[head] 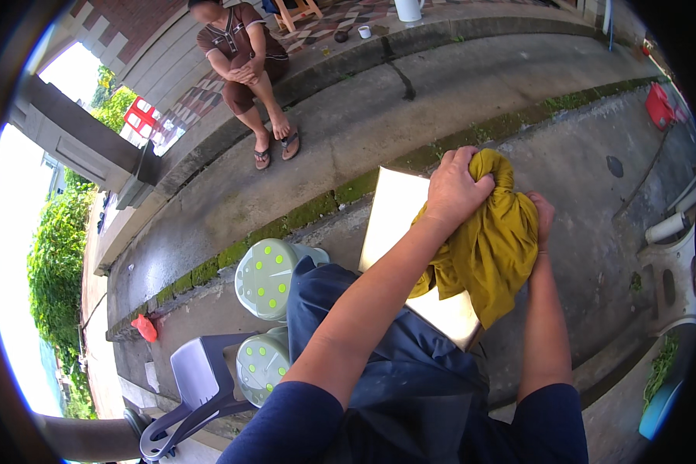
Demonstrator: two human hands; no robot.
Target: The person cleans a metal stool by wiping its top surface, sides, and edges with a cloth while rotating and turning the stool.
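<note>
Bunched mustard-yellow cloth (pixel 490 243) hangs between my two hands, over a bright, pale rectangular board or box (pixel 394 203) in front of my lap. My left hand (pixel 455 182) grips the upper part of the cloth, its thumb pressed against a twisted fold. On the right side of the cloth, my right hand (pixel 542 217) is closed around its edge; some of its fingers are hidden behind the fabric. The cloth's lower end drapes down past the board's near edge. Dark blue clothing covers my legs under the board.
Two pale green stools with dotted tops (pixel 267 278) and a grey plastic chair (pixel 194 371) stand at left. A person (pixel 246 69) sits on the step ahead. A mossy ledge (pixel 310 214) crosses the concrete. A red bag (pixel 660 107) and a blue basin (pixel 660 409) lie at right.
</note>
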